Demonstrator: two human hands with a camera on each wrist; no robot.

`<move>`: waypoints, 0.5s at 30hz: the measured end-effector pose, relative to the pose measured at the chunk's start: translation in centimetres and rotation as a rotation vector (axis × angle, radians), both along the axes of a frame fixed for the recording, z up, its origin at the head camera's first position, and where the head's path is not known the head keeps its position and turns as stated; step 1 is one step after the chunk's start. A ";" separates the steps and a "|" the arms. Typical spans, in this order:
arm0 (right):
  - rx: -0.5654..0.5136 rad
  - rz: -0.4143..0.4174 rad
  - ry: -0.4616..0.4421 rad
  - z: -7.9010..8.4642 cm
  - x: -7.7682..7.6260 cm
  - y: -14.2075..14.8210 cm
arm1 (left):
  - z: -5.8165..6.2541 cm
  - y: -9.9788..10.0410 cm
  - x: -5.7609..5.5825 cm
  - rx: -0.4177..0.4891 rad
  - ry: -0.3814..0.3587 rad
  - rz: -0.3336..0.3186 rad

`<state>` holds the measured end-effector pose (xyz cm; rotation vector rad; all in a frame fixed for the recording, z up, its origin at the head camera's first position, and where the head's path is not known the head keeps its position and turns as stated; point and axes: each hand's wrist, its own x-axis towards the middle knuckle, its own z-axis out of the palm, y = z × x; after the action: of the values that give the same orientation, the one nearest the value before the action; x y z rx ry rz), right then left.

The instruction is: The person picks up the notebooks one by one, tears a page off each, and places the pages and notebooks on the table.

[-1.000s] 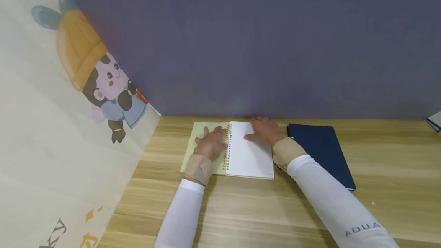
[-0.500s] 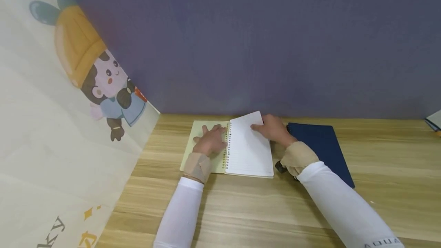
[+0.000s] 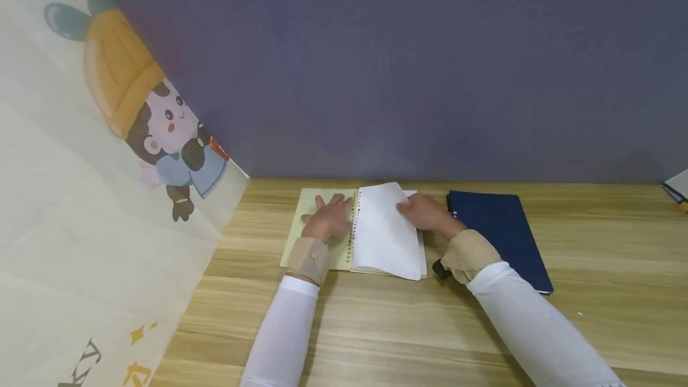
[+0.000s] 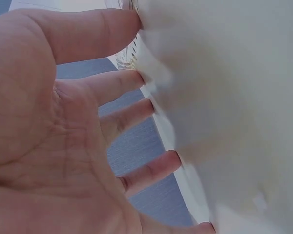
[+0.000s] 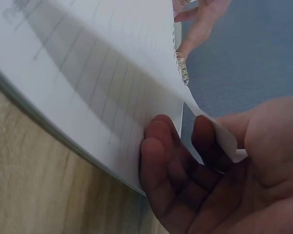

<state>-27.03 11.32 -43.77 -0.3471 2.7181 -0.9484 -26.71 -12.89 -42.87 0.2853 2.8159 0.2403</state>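
A spiral notebook lies open on the table, its pale green cover (image 3: 298,232) to the left and white ruled pages (image 3: 384,237) to the right of the wire coil (image 3: 352,232). With fingers spread, my left hand (image 3: 330,220) rests on the green cover beside the coil; in the left wrist view its fingertips (image 4: 171,158) touch the cover. My right hand (image 3: 424,214) pinches a page (image 5: 215,126) between thumb and finger near its upper right edge. That page is lifted and bowed, and ruled paper (image 5: 102,92) shows underneath in the right wrist view.
A dark blue spiral notebook (image 3: 497,232) lies closed to the right, close to my right wrist. Behind the wooden table (image 3: 376,327) rises a grey-blue panel (image 3: 408,64). A white wall with a cartoon figure (image 3: 172,124) stands at the left. Part of another book (image 3: 678,187) shows at the far right.
My right hand has drawn back toward the page's right edge and lifted a page, which now bows with its lower corner raised. The left hand stays on the cover.
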 end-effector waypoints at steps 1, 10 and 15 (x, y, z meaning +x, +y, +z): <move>0.000 0.006 -0.010 0.0 0.0 0.1 | 0.0 0.0 0.0 -0.004 -0.003 -0.001; 0.036 0.080 -0.099 -0.6 0.3 0.6 | -0.1 0.1 -0.1 -0.017 -0.021 0.007; 0.048 0.136 -0.094 -0.7 0.6 0.4 | -0.1 0.1 -0.1 -0.015 -0.013 0.012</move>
<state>-26.47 11.68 -44.49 -0.4595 2.5908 -0.8398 -26.84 -12.80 -42.99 0.2626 2.8066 0.2232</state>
